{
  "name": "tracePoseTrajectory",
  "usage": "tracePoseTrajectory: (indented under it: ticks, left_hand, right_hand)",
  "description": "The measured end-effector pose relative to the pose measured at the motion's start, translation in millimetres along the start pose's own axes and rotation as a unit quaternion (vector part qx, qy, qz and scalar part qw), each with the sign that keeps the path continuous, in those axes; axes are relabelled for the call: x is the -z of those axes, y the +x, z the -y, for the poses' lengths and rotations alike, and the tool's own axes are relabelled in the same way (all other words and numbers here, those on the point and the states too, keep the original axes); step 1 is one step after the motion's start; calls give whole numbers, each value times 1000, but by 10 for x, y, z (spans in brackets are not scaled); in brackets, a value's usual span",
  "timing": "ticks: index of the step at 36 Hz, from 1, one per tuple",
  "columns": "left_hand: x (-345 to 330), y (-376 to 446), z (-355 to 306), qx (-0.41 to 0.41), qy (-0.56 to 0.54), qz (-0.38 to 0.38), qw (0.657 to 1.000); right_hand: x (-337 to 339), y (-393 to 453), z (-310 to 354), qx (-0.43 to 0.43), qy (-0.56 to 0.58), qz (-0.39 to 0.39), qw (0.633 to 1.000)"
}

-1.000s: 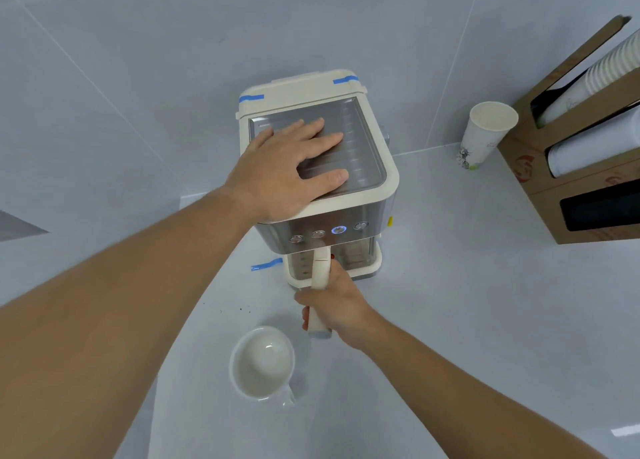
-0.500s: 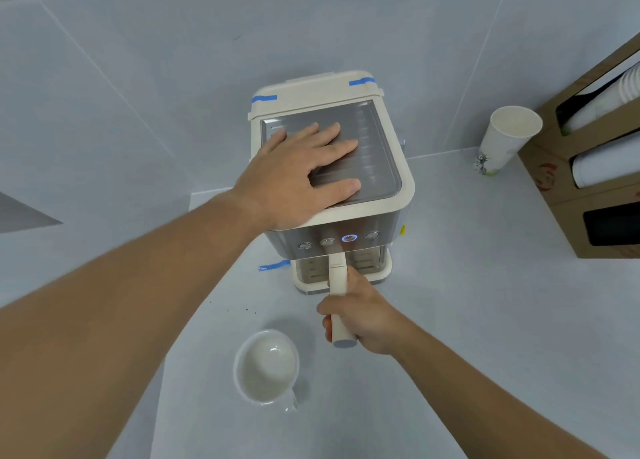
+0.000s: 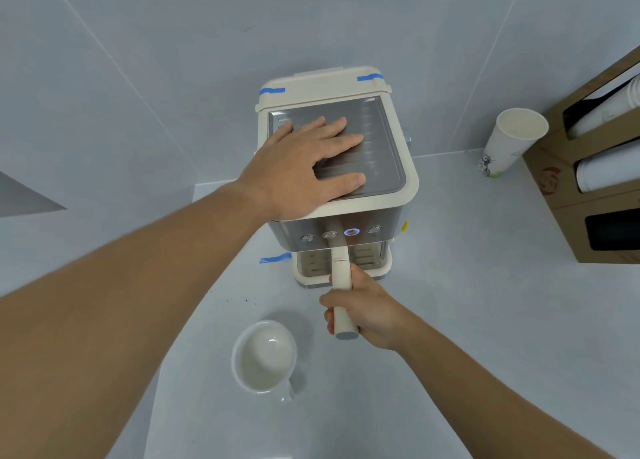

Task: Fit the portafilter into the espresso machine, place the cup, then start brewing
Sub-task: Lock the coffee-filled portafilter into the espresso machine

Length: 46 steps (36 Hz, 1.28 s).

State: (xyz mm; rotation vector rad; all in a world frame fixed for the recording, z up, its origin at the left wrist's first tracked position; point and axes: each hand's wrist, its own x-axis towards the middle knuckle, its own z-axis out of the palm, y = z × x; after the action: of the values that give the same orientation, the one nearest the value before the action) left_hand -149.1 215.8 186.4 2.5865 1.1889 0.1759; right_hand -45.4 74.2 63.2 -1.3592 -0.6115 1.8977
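Note:
A cream and steel espresso machine [image 3: 388, 202] stands against the wall. My left hand [image 3: 304, 168] lies flat on its metal top, fingers spread. My right hand [image 3: 363, 309] grips the cream handle of the portafilter [image 3: 341, 271], which points straight out from under the machine's front; its head is hidden beneath the machine. One button [image 3: 351, 232] on the front panel glows blue. A white cup [image 3: 265, 356] sits empty on the counter in front of the machine, left of my right hand.
A paper cup [image 3: 509, 143] stands on the counter at the back right. A cardboard dispenser [image 3: 568, 195] with stacked paper cups fills the right edge. Blue tape marks the counter [image 3: 275, 259] left of the machine's base.
The portafilter handle has swung from angled left to pointing straight out from the machine's front, turned by my right hand. My left hand stays flat on top.

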Motion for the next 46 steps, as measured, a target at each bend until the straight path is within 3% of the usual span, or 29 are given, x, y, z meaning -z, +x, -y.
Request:
tracePoseTrajectory:
  ticks: [23,35,40,46]
  left_hand:
    - [29,-194,-184,8,5,-56,998]
    - [81,-713,-280,33,-122,-82,989]
    - [55,-1131,-329,101,-288,-117,945]
    - [-234,-1709,-188,207,-482,-176,833]
  right_hand:
    - [2,-425,19,23,-88,-101,991]
    - [70,-746,41,47,-10,-115,992]
    - [164,-879,12,42,6,-109,993]
    - [242,-939,-200,30,71,-97,992]
